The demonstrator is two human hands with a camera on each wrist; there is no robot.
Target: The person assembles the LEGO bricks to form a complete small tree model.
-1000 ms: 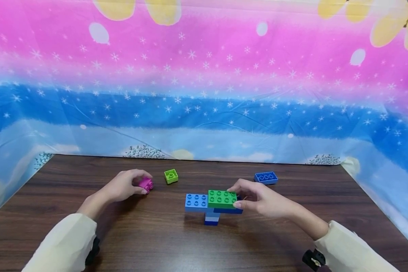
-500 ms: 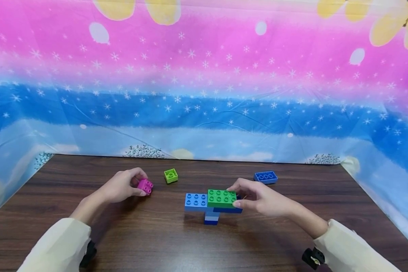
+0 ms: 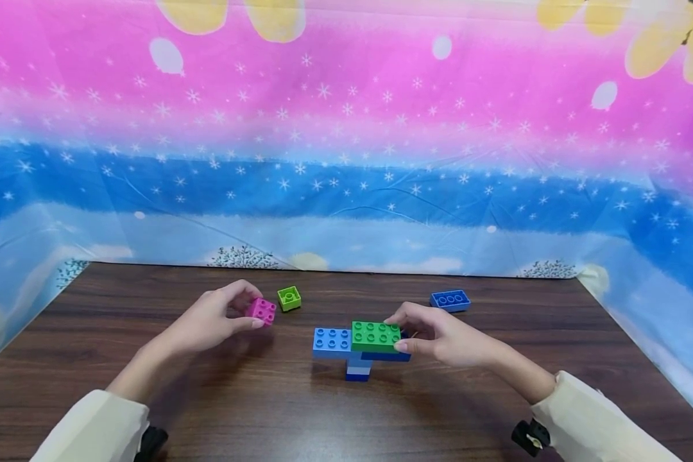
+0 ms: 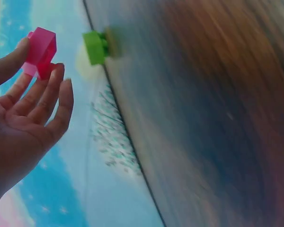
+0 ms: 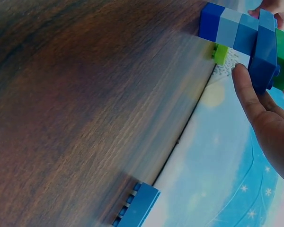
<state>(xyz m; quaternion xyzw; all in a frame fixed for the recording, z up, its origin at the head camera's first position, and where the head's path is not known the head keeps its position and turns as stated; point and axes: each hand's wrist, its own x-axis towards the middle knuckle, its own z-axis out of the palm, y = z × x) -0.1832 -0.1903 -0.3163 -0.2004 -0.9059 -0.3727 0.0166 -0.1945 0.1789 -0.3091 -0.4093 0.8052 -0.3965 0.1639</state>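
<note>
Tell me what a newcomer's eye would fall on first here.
Probably the pink-and-blue snowflake backdrop, which fills the upper half of the head view behind the dark wooden table. Next would likely come the green brick atop the blue stack near the middle, with the right hand at its right end. Then the pink brick, pinched in the left hand.

There's a magenta brick (image 3: 262, 311), a lime brick (image 3: 289, 299), a bright green brick (image 3: 375, 337), a blue brick (image 3: 450, 300) and a column (image 3: 359, 369) banded dark, pale and mid-blue. The table (image 3: 300, 423) is dark brown with streaky grain; the sleeves (image 3: 86, 427) are cream. The cloth (image 3: 335, 151) shades from pink to blue, printed with white snowflakes (image 3: 323, 90) and yellow petals (image 3: 275, 19).
</note>
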